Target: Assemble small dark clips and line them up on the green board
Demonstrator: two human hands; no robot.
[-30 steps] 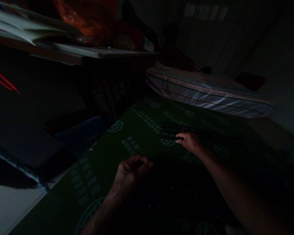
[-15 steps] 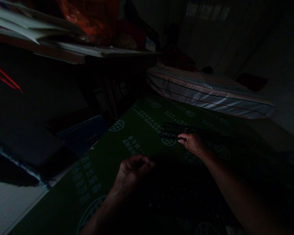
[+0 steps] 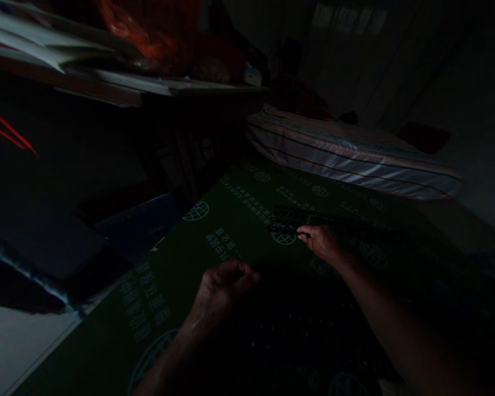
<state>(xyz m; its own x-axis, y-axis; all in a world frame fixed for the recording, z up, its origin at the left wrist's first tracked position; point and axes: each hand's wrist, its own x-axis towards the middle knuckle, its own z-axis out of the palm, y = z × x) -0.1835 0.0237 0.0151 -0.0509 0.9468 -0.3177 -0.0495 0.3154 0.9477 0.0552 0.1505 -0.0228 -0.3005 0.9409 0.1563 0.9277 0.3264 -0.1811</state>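
Observation:
The scene is very dark. My left hand (image 3: pixel 223 289) hovers over a green printed sheet (image 3: pixel 231 220) with its fingers curled into a loose fist; what is in it, if anything, is hidden. My right hand (image 3: pixel 322 242) reaches further out and pinches a thin dark strand (image 3: pixel 289 234) lying on the sheet. Several more thin dark strands (image 3: pixel 292 212) lie in a row just beyond it. A dark heap (image 3: pixel 297 319) lies on the sheet between my arms.
A striped mattress (image 3: pixel 346 157) lies on the floor beyond the sheet. A cluttered shelf (image 3: pixel 107 82) with an orange bag (image 3: pixel 148 33) hangs over the left side. A dark blue box (image 3: pixel 136 225) sits by the sheet's left edge.
Almost nothing has shifted. My right hand stays pinched at the near end of the strands and my left hand keeps its curled pose.

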